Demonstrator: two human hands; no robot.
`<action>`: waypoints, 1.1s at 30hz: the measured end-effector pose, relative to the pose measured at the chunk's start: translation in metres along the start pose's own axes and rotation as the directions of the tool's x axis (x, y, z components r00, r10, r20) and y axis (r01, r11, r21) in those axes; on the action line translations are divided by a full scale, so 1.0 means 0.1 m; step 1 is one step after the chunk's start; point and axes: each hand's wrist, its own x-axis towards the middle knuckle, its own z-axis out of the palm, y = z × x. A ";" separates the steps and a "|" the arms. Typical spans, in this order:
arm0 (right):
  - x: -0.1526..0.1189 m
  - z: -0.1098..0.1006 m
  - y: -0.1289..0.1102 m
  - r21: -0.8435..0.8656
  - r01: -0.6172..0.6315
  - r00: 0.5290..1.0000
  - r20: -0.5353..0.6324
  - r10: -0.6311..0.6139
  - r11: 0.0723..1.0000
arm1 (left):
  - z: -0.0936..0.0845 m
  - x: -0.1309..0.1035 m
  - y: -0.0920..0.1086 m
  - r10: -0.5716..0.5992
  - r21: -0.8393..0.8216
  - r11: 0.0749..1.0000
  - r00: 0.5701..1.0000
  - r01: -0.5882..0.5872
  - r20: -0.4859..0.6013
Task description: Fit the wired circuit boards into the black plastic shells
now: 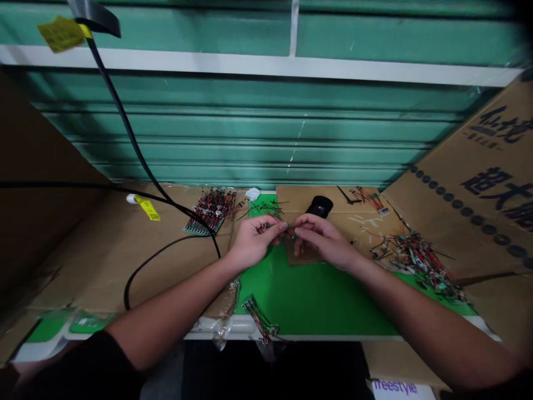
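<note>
Small wired component point(288, 230): pinched between left hand point(254, 240) and right hand point(322, 240) above green worktop point(316, 294). Judged light, thin-leaded, easily bent; best held by its body.

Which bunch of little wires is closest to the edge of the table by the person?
The small wire bundle lying at the front edge of the green mat. The red heap on the left and the big pile on the right lie farther back.

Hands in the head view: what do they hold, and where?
Both the left hand and right hand pinch one small wired part by its ends, at the fingertips.
</note>
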 end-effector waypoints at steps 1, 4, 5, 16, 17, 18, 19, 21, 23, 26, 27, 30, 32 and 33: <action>0.01 -0.02 0.00 0.027 -0.028 0.999 0.039 0.027 0.999 | 0.00 0.00 0.01 0.001 -0.003 1.000 1.000 -0.001 0.022; 0.02 -0.07 0.00 0.074 -0.086 0.988 0.133 0.075 0.994 | 0.01 -0.01 0.02 0.004 -0.020 1.000 0.998 -0.002 0.066; 0.02 -0.08 -0.01 0.080 -0.090 0.985 0.152 0.077 0.993 | 0.01 -0.01 0.02 0.006 -0.028 1.000 0.997 -0.004 0.072; 0.00 -0.12 -0.01 0.082 -0.101 0.976 0.200 0.083 0.991 | -0.02 0.00 0.00 0.004 -0.037 0.999 0.998 -0.002 0.059; -0.01 -0.11 -0.02 0.062 -0.127 0.970 0.216 0.111 0.990 | -0.01 -0.01 0.00 0.000 -0.036 0.999 0.998 0.002 0.064; -0.02 -0.11 -0.03 0.038 -0.153 0.962 0.234 0.140 0.988 | -0.01 -0.02 0.01 -0.003 -0.033 0.999 0.997 0.006 0.075; -0.03 -0.11 -0.04 0.014 -0.176 0.954 0.249 0.167 0.984 | 0.00 -0.02 0.01 -0.006 -0.032 0.999 0.996 0.009 0.088; -0.04 -0.12 -0.07 -0.015 -0.201 0.944 0.263 0.197 0.980 | 0.01 -0.04 0.03 -0.005 -0.032 0.999 0.994 0.009 0.109; -0.04 -0.12 -0.07 -0.009 -0.191 0.947 0.260 0.187 0.982 | 0.01 -0.04 0.04 -0.004 -0.029 1.000 0.994 0.007 0.112; -0.02 -0.13 -0.05 0.044 -0.130 0.962 0.246 0.116 0.991 | -0.01 -0.04 0.05 -0.009 -0.005 1.000 0.995 0.010 0.096; -0.02 -0.14 -0.04 0.066 -0.106 0.967 0.240 0.088 0.992 | -0.01 -0.03 0.06 -0.012 0.005 1.000 0.996 0.012 0.089; -0.01 -0.14 0.00 0.111 -0.084 0.972 0.227 0.057 0.990 | -0.02 -0.03 0.05 -0.020 0.020 1.000 0.996 0.018 0.082; -0.01 -0.14 0.00 0.101 -0.090 0.973 0.223 0.066 0.991 | -0.02 -0.03 0.04 -0.021 0.023 1.000 0.996 0.019 0.090; -0.01 -0.14 0.00 0.080 -0.085 0.974 0.218 0.066 0.993 | -0.02 -0.03 0.04 -0.016 0.023 1.000 0.996 0.014 0.087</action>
